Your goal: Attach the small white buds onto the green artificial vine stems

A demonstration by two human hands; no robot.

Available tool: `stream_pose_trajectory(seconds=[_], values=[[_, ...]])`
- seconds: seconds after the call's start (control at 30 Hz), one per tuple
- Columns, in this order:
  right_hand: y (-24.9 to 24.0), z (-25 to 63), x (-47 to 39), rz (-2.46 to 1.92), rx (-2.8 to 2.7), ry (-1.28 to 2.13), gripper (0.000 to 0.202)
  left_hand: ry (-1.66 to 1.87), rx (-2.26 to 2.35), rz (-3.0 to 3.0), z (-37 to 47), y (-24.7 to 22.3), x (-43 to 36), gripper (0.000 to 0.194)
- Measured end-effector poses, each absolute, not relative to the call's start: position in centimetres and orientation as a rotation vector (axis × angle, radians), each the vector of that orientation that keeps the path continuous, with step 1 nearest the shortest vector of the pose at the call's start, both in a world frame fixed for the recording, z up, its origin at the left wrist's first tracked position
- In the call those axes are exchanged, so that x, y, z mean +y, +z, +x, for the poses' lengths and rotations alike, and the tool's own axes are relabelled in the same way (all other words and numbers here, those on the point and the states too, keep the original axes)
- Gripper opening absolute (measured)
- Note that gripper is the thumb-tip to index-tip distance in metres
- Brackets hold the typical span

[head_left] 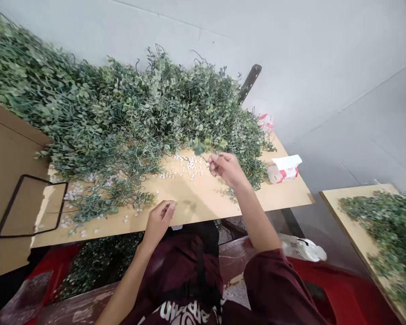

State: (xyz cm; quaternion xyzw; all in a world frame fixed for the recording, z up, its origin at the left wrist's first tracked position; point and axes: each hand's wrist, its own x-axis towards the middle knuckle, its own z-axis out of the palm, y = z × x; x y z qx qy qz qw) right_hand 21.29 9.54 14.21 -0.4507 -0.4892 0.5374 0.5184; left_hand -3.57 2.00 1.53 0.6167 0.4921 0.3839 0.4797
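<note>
My right hand (225, 168) is raised over the table, its fingers pinching the thin stem of an artificial leaf sprig (208, 145). The sprig's few green leaves point away from me and are blurred. Beneath and left of it, small white beads (191, 164) lie scattered on the tan tabletop (189, 203). Close to the table's near edge is my left hand (160, 220), curled with thumb and fingers together; whatever may be between them is hidden. A large heap of artificial greenery (155, 99) fills the back of the table and spreads forward on the left.
At the right stands an opened red-and-white packet (283, 169), with another one (265, 122) behind it. A black rectangular frame (11, 205) and a cardboard box (6, 149) are at the left. Another board (350, 194) with greenery is at the far right. Red stools (341, 289) stand below.
</note>
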Motion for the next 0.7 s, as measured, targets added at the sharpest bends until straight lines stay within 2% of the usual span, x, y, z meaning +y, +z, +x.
stream_pose_trajectory(seconds=[0.13,0.27,0.43,0.57,0.7], values=[[9.5,18.3,4.2,-0.99,-0.988,1.609,0.027,0.975,1.008,1.31,-2.9,3.2,1.4,0.04],[5.5,15.5,0.1,-0.904,-0.717,1.841,0.025,0.918,0.935,1.221,-2.8,3.6,0.7,0.035],[3.1,13.9,-2.5,-0.868,-0.475,1.881,0.026,0.842,0.945,0.966,-2.8,2.7,-0.2,0.031],[2.5,13.8,-3.1,-0.925,-0.485,1.867,0.025,0.828,0.938,0.876,-2.5,2.3,-0.7,0.037],[2.2,13.4,-3.2,-0.961,-0.528,1.853,0.026,0.841,0.925,0.838,-2.1,1.9,-1.1,0.031]])
